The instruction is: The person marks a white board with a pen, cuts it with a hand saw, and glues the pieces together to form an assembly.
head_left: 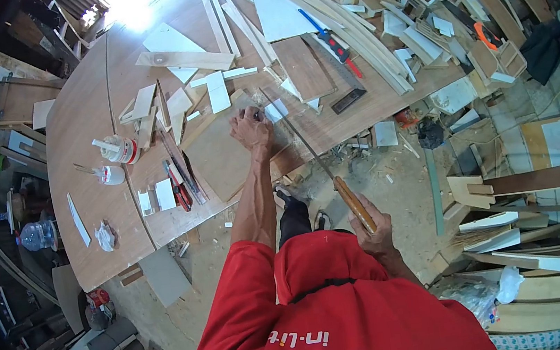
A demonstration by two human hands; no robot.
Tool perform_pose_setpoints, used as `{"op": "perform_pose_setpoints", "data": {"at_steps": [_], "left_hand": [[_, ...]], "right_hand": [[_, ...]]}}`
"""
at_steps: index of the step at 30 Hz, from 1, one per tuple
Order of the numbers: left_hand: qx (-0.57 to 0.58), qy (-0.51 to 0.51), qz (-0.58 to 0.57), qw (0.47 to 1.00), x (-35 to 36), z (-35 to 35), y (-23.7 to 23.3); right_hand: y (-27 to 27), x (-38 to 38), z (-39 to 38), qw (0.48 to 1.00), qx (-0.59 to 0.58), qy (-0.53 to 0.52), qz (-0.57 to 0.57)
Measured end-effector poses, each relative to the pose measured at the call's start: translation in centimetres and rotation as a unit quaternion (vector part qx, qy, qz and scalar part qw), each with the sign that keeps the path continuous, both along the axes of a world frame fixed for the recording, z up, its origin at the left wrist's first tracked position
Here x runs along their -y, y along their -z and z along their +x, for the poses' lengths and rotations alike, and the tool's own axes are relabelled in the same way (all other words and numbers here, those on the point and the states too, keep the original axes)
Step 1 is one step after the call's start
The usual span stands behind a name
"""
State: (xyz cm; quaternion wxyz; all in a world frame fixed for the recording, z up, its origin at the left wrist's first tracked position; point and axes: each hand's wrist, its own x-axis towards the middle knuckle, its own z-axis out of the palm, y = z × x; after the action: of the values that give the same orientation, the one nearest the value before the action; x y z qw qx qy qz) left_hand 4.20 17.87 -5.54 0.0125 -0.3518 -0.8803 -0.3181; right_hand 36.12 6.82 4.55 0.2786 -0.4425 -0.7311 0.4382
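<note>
My right hand is closed around the wooden handle of a hand saw. The saw's thin blade slants up and left over the table edge, its tip reaching past my left hand. My left hand is closed and pressed down on the worktable, just left of the blade. A small dark thing shows at its fingers, too hidden to name. Under that hand lies a flat brown board. A small white piece sits beside the blade, close to my left fingers.
On the wooden table stand a glue bottle and a white tub. A red-handled tool, a try square, a blue-and-red tool and several strips lie about. Scrap wood is piled on the right.
</note>
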Motion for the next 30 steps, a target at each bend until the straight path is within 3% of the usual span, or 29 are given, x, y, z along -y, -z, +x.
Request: {"op": "perform_pose_setpoints", "data": {"at_steps": [10, 12, 16, 18, 30], "left_hand": [[-0.049, -0.022, -0.007, 0.999, -0.1, 0.8, -0.6], [-0.005, -0.010, -0.066, 0.998, -0.2, 0.3, -0.8], [-0.003, 0.013, -0.067, 0.998, 0.2, 0.0, -0.9], [-0.024, -0.001, -0.015, 1.000, 0.4, 0.1, -0.4], [0.000, -0.033, -0.019, 0.999, -0.1, -0.2, 0.3]], "right_hand": [[-0.3, 0.4, -0.5, 0.998, 0.011, -0.023, 0.053], [-0.5, 0.3, -0.7, 0.999, 0.007, -0.017, 0.040], [-1.4, 0.5, -0.9, 0.999, -0.030, 0.013, 0.026], [-1.2, 0.6, -0.7, 0.999, -0.032, 0.013, 0.023], [-0.4, 1.3, -0.2, 0.998, -0.023, -0.011, 0.057]]}}
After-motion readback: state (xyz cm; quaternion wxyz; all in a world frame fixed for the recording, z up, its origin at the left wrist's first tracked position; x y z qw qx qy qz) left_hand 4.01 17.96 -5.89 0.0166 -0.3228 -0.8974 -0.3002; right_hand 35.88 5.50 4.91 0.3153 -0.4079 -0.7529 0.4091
